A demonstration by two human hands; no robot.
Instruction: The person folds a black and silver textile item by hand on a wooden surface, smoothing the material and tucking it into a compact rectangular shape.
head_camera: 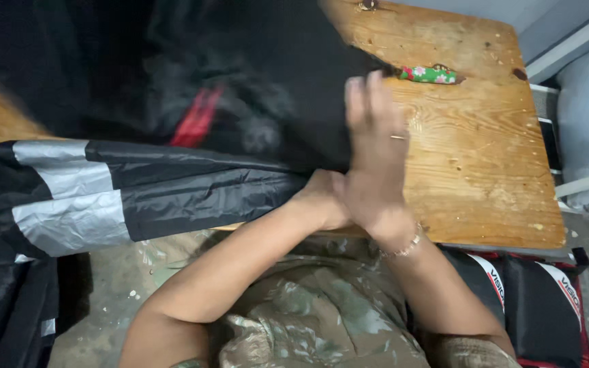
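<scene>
Garment [172,184]: black, grey-banded, on wooden table [485,170], left half | right hand [376,157] flat, fingers straight, pressing its right edge | left hand [322,201] tucked beneath, grip cannot tell | judged light, soft, slippery; hold at folded edge.

black garment [192,184] slick, slightly glossy synthetic cloth, grey reflective bands, table [485,163] bare scuffed matt wood, 1 o'clock floral cloth pouch [429,74]
</scene>
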